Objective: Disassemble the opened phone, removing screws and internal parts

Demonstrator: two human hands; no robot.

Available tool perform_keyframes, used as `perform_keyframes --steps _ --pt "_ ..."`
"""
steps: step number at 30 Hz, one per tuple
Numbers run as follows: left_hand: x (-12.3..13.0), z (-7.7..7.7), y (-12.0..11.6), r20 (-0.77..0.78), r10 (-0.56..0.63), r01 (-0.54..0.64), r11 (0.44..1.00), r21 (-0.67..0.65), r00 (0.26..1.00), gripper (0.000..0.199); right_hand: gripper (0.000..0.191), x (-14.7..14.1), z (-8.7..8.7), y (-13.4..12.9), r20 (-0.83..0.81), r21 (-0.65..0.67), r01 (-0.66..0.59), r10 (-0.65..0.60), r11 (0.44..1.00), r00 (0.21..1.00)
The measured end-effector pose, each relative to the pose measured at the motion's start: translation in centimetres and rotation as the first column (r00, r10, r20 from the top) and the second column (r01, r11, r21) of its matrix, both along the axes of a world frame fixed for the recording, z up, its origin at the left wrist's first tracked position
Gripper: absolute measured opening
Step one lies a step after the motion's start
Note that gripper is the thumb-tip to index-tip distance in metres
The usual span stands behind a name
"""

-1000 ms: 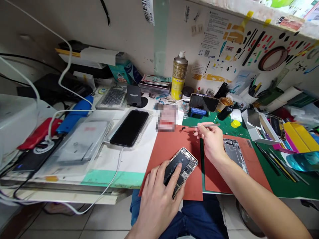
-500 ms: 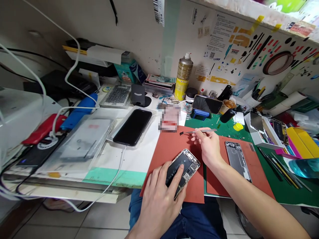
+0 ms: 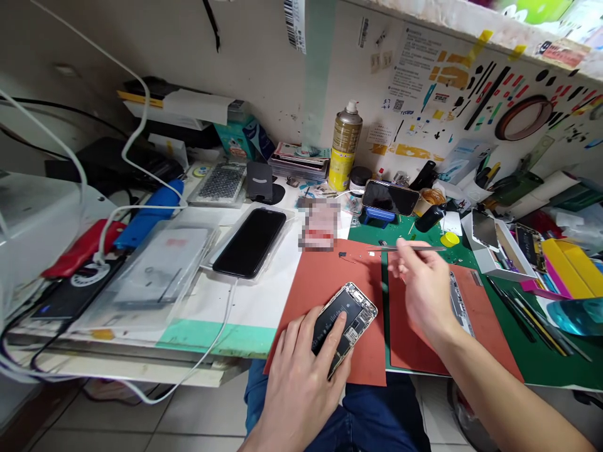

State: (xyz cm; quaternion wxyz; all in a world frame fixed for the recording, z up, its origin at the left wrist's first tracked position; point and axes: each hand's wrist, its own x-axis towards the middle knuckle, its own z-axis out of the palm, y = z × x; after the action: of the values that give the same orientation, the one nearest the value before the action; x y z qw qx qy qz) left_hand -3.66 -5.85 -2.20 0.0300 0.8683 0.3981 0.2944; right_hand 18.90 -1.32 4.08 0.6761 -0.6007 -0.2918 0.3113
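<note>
The work is somewhere in the middle, as I judge it. The opened phone [image 3: 354, 316] lies tilted on the left red-brown mat [image 3: 306, 295], its inside facing up, and a grey panel [image 3: 461, 306] lies apart on the right red-brown mat [image 3: 412, 342], partly hidden by the other arm. The dark battery [image 3: 335, 315] sits in its place. A small black part [image 3: 342, 254] lies loose near the far edge of the left mat. So the opening is done, while the joining of these pieces is not yet done.

The left hand [image 3: 301, 370] is half open and curved around the phone, with the index finger resting on the battery and the thumb along the near edge. The right hand [image 3: 426, 289] is nearly closed, pinching the tweezers [image 3: 429, 248] between thumb and fingers. Their tips point toward the black part, but do not touch it; whether they carry something, I cannot tell.
</note>
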Motion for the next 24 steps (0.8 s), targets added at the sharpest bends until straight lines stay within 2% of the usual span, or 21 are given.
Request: perform_keyframes --steps 2,4,6,8,10,12,15,17,19,20,21,22,23,24 --pt "0.0 0.0 0.0 -0.002 0.003 -0.003 1.000 -0.010 1.000 0.051 0.029 0.8 1.9 -2.5 0.006 0.104 0.063 -0.064 0.993 0.998" --pt "0.0 0.0 0.0 0.004 0.005 -0.005 1.000 -0.022 1.000 0.050 0.030 1.4 3.4 -5.6 0.006 0.146 0.053 -0.055 0.988 0.998" --pt "0.0 0.1 0.0 0.021 0.011 -0.011 0.999 -0.043 1.000 0.051 0.030 1.5 4.0 -8.8 -0.063 0.051 -0.015 0.019 0.999 0.998" --pt "0.0 0.4 0.0 0.041 0.024 -0.021 0.998 -0.061 0.999 0.054 0.032 0.7 3.3 -11.5 -0.206 -0.105 -0.127 0.104 0.986 0.973" --pt "0.3 0.9 0.0 0.056 0.035 -0.032 0.997 -0.068 0.998 0.058 0.037 -0.9 1.5 -13.2 -0.332 -0.258 -0.255 0.162 0.932 0.929" --pt "0.9 1.4 -0.4 0.072 0.032 -0.027 0.997 -0.072 0.997 0.059 0.039 -2.9 -0.6 -13.8 -0.360 -0.338 -0.293 0.165 0.894 0.918" --pt "1.9 1.9 -1.8 0.083 0.002 0.006 0.995 -0.095 0.997 0.062 0.041 -5.4 -2.7 -13.6 -0.443 -0.169 -0.391 0.285 0.905 0.850" --pt "2.4 1.8 -2.9 0.088 -0.008 0.019 0.992 -0.127 0.996 0.065 0.043 -5.9 -2.9 -13.5 -0.488 -0.096 -0.388 0.296 0.917 0.821" --pt "2.4 1.8 -3.6 0.107 0.005 0.020 0.971 -0.237 0.994 0.070 0.049 -5.4 -2.4 -13.6 -0.508 -0.076 -0.369 0.283 0.926 0.813" --pt "2.3 1.9 -3.8 0.127 0.026 0.020 0.937 -0.350 0.992 0.073 0.052 -4.8 -2.0 -13.8 -0.507 -0.072 -0.366 0.282 0.928 0.814" --pt "2.2 2.2 -3.7 0.166 0.073 0.018 0.871 -0.491 0.983 0.078 0.054 -4.2 -1.6 -14.1 -0.503 -0.067 -0.371 0.290 0.926 0.814" --pt "2.1 2.7 -3.6 0.213 0.142 0.031 0.761 -0.648 0.967 0.083 0.056 -3.5 -1.1 -14.4 -0.495 -0.057 -0.387 0.310 0.920 0.812" --pt "2.2 3.3 -3.3 0.259 0.223 0.076 0.604 -0.793 0.940 0.086 0.057 -2.9 -0.7 -14.7 -0.485 -0.049 -0.409 0.337 0.911 0.807" --pt "2.5 4.0 -3.1 0.292 0.294 0.155 0.414 -0.897 0.910 0.086 0.058 -2.2 -0.4 -15.0 -0.469 -0.050 -0.433 0.361 0.900 0.806"
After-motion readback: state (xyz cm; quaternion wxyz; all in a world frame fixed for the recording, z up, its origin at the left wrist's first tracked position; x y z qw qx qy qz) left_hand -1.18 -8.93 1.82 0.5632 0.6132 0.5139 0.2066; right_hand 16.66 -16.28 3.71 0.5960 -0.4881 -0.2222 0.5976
